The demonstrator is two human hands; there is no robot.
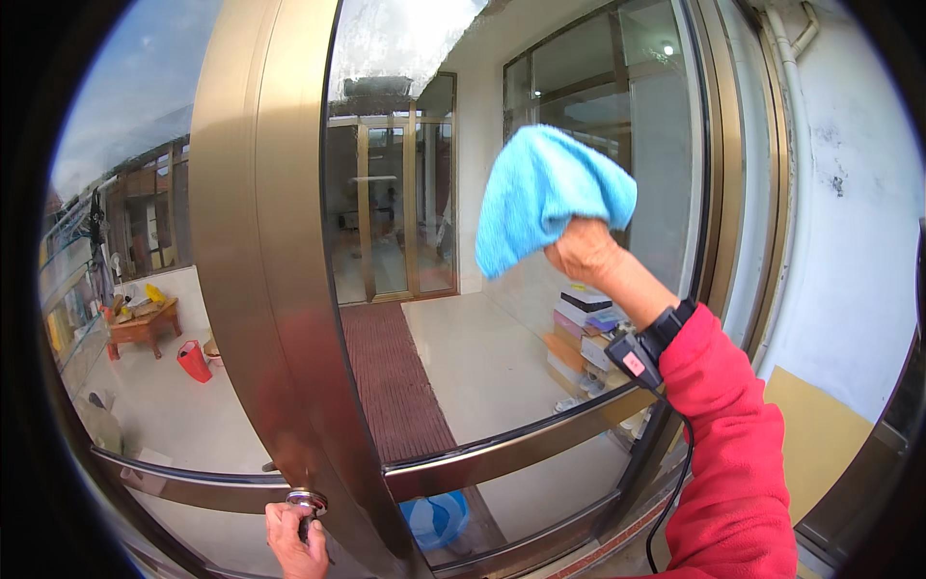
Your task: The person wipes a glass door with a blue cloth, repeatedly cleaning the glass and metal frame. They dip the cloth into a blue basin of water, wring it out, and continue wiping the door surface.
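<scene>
Wiping step looks in hand: 1 blue cloth (pixel 550 188) drapes over right hand (pixel 583 249), fingers hidden so can't tell if spread or pinching, glass pane (pixel 482 372) just beyond, left hand (pixel 294 542) curled round door handle (pixel 307 500); next stroke should need flat pressure.

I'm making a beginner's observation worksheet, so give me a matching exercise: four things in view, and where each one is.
1. Sky-blue fabric cloth
2. Round shiny metal door fitting
3. Long dark-red ribbed runner
4. Bright red container

A. Near a low brown wooden table
B. Held up in the right hand
C. Spread flat on the pale shiny floor
D. At the left hand

Pairs: 1-B, 2-D, 3-C, 4-A
</scene>
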